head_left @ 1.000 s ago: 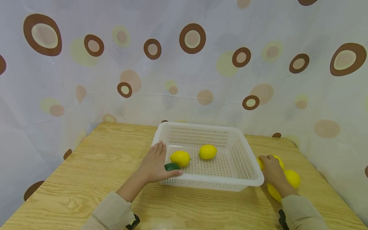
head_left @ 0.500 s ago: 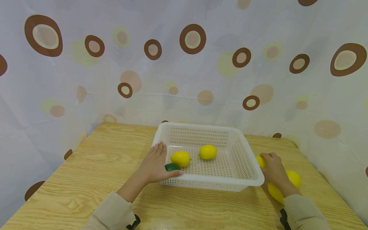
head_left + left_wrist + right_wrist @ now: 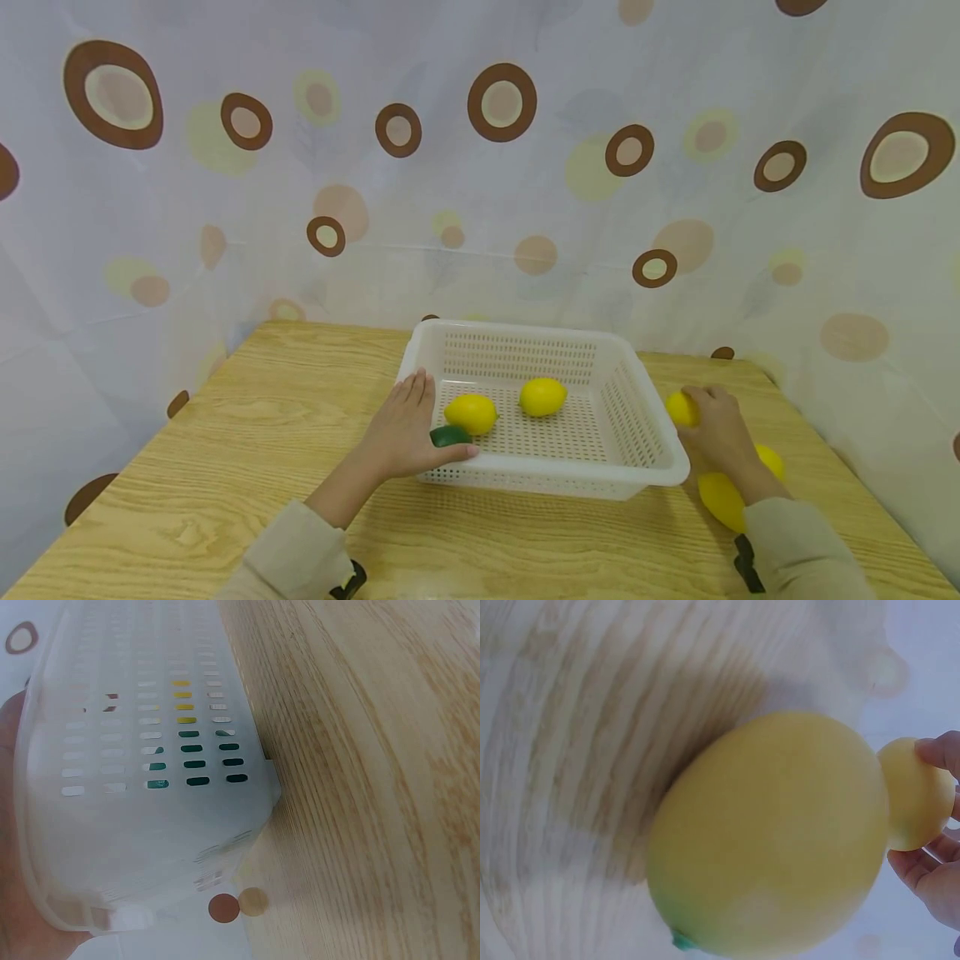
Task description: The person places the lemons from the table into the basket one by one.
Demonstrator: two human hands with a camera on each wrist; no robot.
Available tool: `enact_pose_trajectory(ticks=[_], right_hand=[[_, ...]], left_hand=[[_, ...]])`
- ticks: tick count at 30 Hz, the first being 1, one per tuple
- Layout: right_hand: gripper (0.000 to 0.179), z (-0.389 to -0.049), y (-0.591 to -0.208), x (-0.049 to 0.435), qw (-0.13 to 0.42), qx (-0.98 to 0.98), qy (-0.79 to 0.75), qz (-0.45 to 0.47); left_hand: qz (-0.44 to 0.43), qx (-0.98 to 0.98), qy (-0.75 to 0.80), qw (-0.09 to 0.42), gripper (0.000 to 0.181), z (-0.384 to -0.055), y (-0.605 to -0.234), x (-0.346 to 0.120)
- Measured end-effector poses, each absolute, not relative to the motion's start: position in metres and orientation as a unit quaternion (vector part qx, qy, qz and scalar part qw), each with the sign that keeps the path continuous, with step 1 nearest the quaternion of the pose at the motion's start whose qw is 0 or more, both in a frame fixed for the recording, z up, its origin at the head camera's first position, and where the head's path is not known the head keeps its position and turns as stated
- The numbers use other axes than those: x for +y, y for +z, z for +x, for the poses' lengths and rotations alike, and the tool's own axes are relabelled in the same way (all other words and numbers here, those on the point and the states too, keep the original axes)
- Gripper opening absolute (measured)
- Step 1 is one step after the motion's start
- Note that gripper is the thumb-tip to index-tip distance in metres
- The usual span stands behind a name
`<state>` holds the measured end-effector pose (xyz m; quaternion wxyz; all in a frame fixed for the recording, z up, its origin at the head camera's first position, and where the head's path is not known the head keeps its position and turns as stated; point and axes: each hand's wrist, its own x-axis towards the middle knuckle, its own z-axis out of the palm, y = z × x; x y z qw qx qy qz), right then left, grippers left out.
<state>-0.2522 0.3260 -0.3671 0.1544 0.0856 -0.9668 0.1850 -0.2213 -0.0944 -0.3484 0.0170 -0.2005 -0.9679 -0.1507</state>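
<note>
My left hand (image 3: pixel 401 429) rests on the near left corner of a white plastic basket (image 3: pixel 555 469), fingers straight along the left rim and thumb along the front rim. Inside the basket lie two yellow lemons, one lemon (image 3: pixel 471 414) near the left and another lemon (image 3: pixel 543 397) towards the middle. A dark green fruit (image 3: pixel 451 436) shows partly behind the left thumb. To the right of the basket, my right hand (image 3: pixel 716 425) grips a lemon (image 3: pixel 911 795) between thumb and fingers. Beneath the right wrist, a lemon (image 3: pixel 722 502) and a second lemon (image 3: pixel 769 461) are partly covered.
The basket stands on a wood-grain table (image 3: pixel 247 433). A pale curtain (image 3: pixel 480 192) with brown rings hangs around the back and sides. In the right wrist view a large near lemon (image 3: pixel 772 832) with a green tip fills the middle.
My right hand has moved a little away from me and up, with a lemon in its fingers. The left hand and basket have stayed still.
</note>
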Motion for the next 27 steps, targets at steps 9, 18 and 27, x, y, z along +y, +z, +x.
enact_pose_trajectory(ticks=[9,18,27], right_hand=[[0.054,-0.254,-0.357,0.326,0.170,-0.965,0.181,0.088],[0.054,-0.256,-0.345,0.322,0.190,-0.964,0.161,0.090],[0.053,-0.258,-0.334,0.318,0.188,-0.963,0.167,0.094]], left_hand=[[-0.197,-0.969,-0.149,0.016,0.108,-0.221,-0.349,-0.094],[-0.197,-0.969,-0.151,0.016,0.109,-0.223,-0.350,-0.094],[-0.196,-0.968,-0.155,0.016,0.109,-0.221,-0.348,-0.094]])
